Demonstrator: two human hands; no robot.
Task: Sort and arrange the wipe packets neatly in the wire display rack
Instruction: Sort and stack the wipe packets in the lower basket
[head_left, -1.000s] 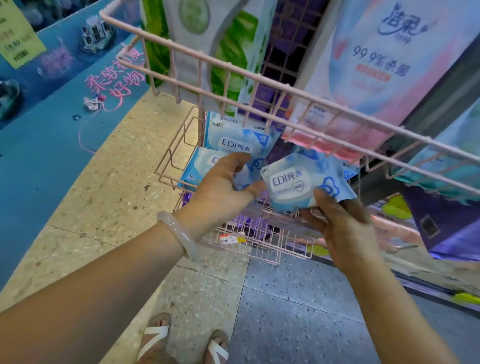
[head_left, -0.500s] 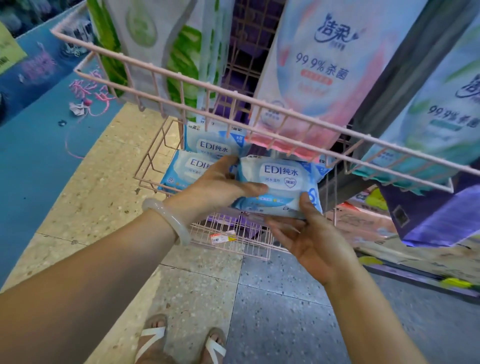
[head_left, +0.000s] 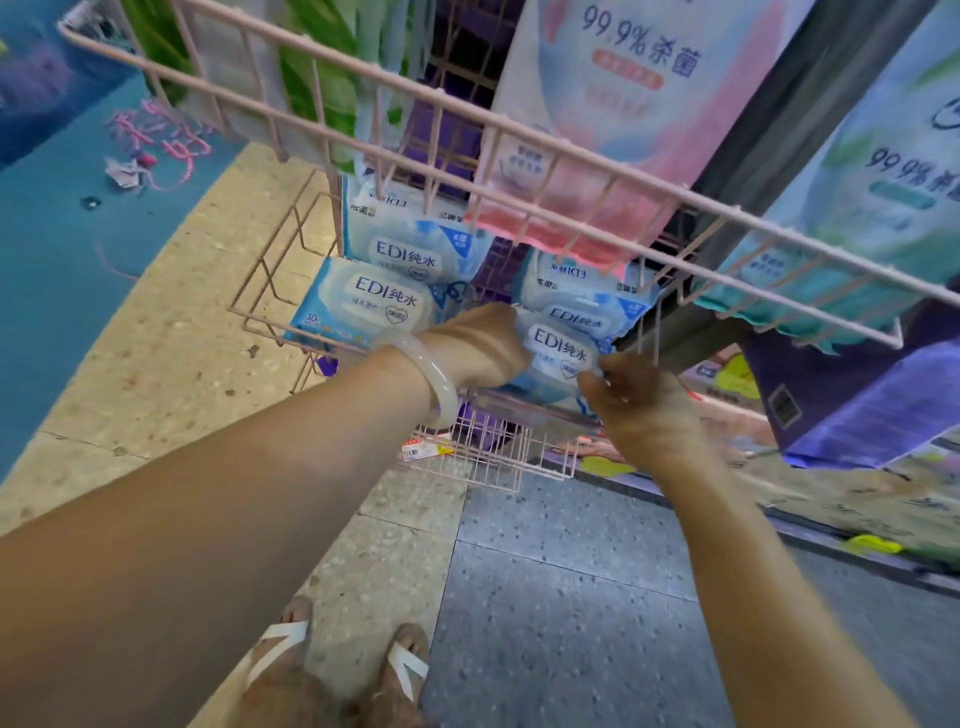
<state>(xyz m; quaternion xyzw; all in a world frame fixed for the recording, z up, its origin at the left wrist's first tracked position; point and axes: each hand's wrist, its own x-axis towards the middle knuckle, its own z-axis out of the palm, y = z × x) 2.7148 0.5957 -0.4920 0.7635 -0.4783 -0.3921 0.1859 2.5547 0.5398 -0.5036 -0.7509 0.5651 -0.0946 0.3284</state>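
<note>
The left hand (head_left: 475, 345) hides its own fingers: only the back of the hand shows, pressed against the left end of a blue wipe packet (head_left: 558, 358) at the centre of the frame, so whether those fingers curl round the packet cannot be told. The right hand (head_left: 641, 402) is blurred; its fingers (head_left: 605, 364) are curled at the packet's right end and appear to pinch it. The packet's lower edge is covered by both hands.

The pink wire rack (head_left: 270, 312) has a lower basket holding the blue packets. At its left, one packet (head_left: 363, 306) lies at the front, and a second (head_left: 410, 244) sits behind it. At the right, another packet (head_left: 582, 291) lies printed side up but turned upside down, just behind the held packet. The held packet sits in the basket's right front part, touching that rear packet.

An upper basket (head_left: 519, 135) crosses the frame diagonally from upper left to right edge; its front rail overhangs the lower basket and cuts off the tops of the rear packets. In it stand large packs, all cropped by the frame's top: a green one (head_left: 311, 67), a pink one (head_left: 623, 104) and a teal one (head_left: 883, 208).

A price tag (head_left: 423, 452) hangs on the lower basket's front wire. Between the left and right packets a narrow dark gap shows. Below, the floor (head_left: 545, 597) lies open around two sandalled feet (head_left: 337, 675).
</note>
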